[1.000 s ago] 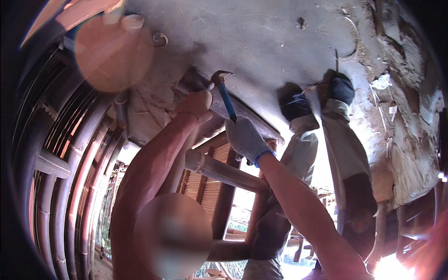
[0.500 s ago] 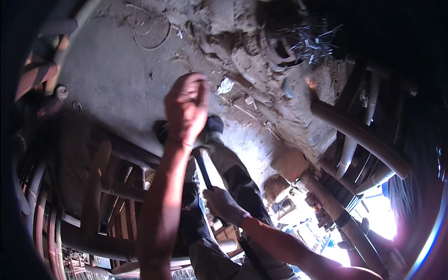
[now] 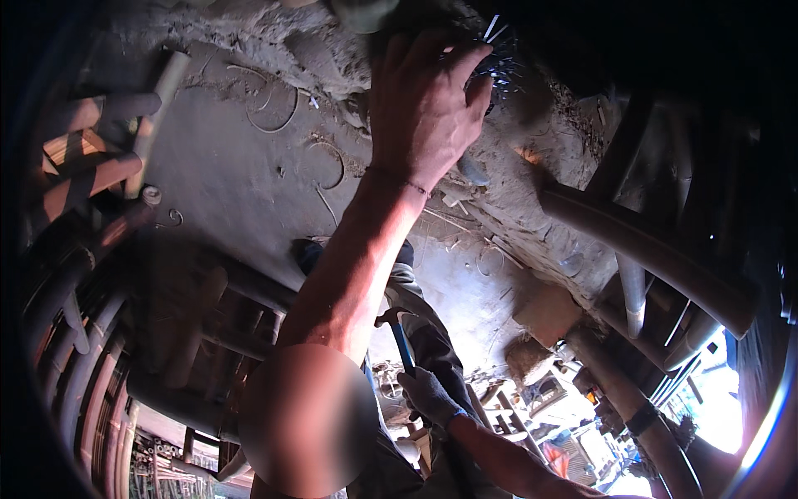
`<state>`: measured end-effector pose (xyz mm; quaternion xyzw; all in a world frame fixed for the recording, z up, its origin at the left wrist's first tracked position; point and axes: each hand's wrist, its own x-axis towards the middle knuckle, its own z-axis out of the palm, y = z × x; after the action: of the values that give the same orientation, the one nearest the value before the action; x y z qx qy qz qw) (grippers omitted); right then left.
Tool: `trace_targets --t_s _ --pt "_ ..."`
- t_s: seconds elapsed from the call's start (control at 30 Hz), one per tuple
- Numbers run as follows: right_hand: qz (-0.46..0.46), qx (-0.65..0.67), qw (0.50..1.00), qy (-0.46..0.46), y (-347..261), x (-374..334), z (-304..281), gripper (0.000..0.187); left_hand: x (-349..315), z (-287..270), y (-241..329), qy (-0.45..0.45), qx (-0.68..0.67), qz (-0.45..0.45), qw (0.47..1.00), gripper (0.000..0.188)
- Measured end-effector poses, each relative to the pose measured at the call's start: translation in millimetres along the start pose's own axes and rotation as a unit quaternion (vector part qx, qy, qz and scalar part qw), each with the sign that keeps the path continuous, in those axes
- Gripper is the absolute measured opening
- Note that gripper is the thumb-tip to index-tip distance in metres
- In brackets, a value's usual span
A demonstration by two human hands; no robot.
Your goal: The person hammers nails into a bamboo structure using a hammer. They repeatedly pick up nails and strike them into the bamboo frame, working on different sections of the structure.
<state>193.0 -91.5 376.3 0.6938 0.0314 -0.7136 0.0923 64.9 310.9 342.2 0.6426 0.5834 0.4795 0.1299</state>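
My left hand (image 3: 428, 108) is stretched far forward, back side up. Its thumb and forefinger stand apart beside a small heap of shiny nails (image 3: 501, 71); the other fingertips fade into shadow. Nothing shows in its grip. My right hand (image 3: 428, 397), in what looks like a pale glove, is wrapped round the blue and black handle of a claw hammer (image 3: 402, 343). The hammer's dark head points away from me, in front of my trouser leg.
Bamboo frames (image 3: 83, 349) stand on the left, with a thick bamboo piece (image 3: 648, 249) on the right. Curled strips (image 3: 274, 125) lie on the grey floor (image 3: 224, 166). A rough earthen ledge (image 3: 299, 58) runs along the far side. A brown block (image 3: 547, 316) sits at right.
My left hand has moved forward and right to the nails, and its curled fingers have spread. My right hand and the hammer have shifted slightly; the hammer head now shows.
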Motion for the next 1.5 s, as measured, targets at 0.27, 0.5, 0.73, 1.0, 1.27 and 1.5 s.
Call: trace_targets --t_s 0.27,0.5,0.73,1.0,1.27,1.5 --pt "0.044 0.153 0.985 -0.065 8 10 -23 0.016 25 12 -2 -0.029 -0.029 -0.056 0.998 0.015" --pt "0.023 0.071 0.997 0.004 -27 5 -21 0.018 -8 -132 -46 -0.018 -0.436 -0.230 0.870 0.015" --pt "-0.061 -0.110 0.992 0.006 -71 61 49 0.026 -217 -268 -232 -0.184 -0.115 -0.558 0.801 0.023" --pt "-0.235 -0.153 0.958 -0.055 -88 205 197 0.032 -380 -312 -391 -0.446 0.091 -0.449 0.769 0.022" --pt "-0.108 -0.144 0.981 -0.069 -103 244 261 0.040 -397 -317 -425 -0.605 0.162 -0.351 0.696 0.028" --pt "-0.122 -0.140 0.981 -0.064 -98 251 276 0.035 -396 -317 -417 -0.624 0.200 -0.275 0.703 0.026"
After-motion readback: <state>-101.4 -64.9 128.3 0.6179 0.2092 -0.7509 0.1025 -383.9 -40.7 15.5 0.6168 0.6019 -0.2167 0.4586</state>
